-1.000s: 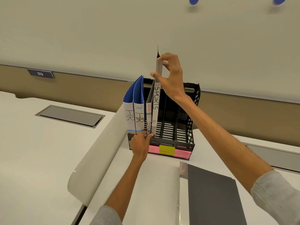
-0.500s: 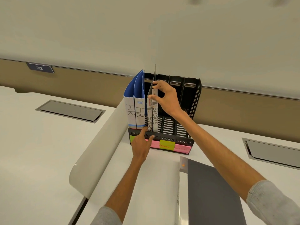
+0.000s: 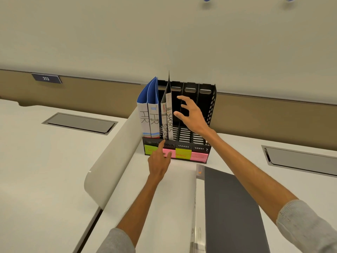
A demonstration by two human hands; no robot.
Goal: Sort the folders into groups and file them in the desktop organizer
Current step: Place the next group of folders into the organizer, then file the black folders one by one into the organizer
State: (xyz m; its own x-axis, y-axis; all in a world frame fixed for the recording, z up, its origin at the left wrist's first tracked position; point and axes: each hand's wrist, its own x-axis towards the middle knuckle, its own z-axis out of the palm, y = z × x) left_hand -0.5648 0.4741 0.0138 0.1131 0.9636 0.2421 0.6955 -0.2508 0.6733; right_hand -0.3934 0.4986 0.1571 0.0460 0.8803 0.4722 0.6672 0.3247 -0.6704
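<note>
A black desktop organizer [image 3: 209, 110] stands on the desk against the back panel, with green, pink, yellow and pink sticky labels on its front lip. Two blue HR folders [image 3: 149, 114] fill its leftmost slot. Two white SPORTS folders [image 3: 168, 117] stand upright in the second slot. My right hand [image 3: 189, 114] hovers just right of the SPORTS folders with fingers spread, holding nothing. My left hand [image 3: 160, 159] rests against the organizer's front lip, index finger touching it below the SPORTS folders. A dark grey folder [image 3: 233, 207] lies flat on the desk in front.
A curved white divider [image 3: 113, 157] runs along the left of the organizer. Grey cable hatches sit in the desk at left [image 3: 80, 123] and right [image 3: 300, 159]. A sign reading 213 [image 3: 46, 78] hangs on the back panel.
My right hand lowered the second SPORTS folder fully into the second slot, then let go and drew back to the right. My left hand slid down to the organizer's front lip.
</note>
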